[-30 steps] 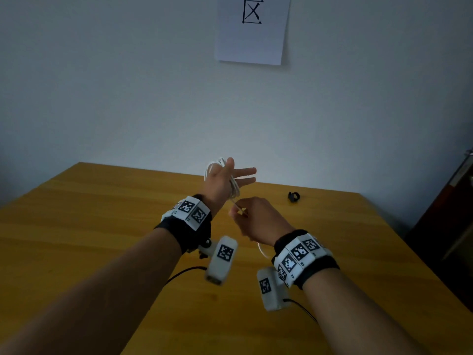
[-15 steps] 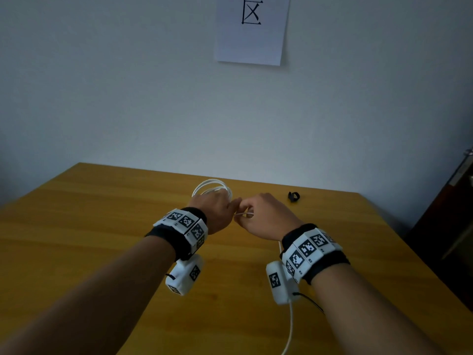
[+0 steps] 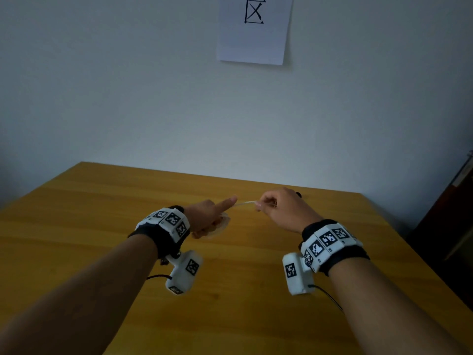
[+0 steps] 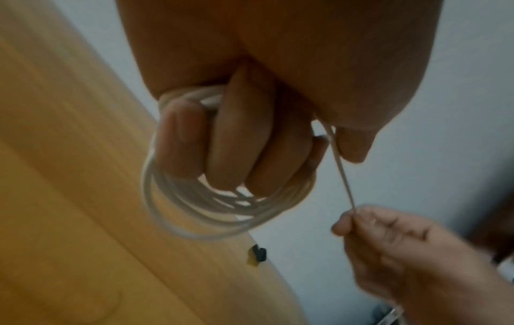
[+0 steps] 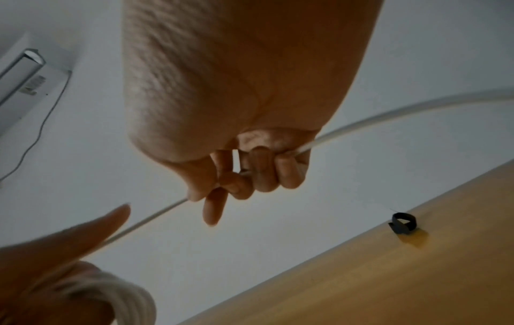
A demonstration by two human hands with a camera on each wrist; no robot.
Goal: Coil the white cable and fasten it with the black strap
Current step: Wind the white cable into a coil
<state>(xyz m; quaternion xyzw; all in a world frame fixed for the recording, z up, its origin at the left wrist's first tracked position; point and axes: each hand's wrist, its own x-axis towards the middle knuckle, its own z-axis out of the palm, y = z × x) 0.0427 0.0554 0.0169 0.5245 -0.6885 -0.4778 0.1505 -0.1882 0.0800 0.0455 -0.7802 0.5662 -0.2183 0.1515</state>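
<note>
Several loops on our left hand [image 4: 236, 140] – right hand [image 5: 250, 173] pinches white cable [image 4: 340, 167] taut; black strap [image 5: 403, 223] untouched on table [image 3: 102, 213]

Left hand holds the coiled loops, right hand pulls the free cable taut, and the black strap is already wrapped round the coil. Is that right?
Not quite. The black strap lies loose on the table, apart from both hands, as the right wrist view shows. The rest stands: the left hand holds the loops of the white cable, and the right hand pulls the free end taut.
</note>
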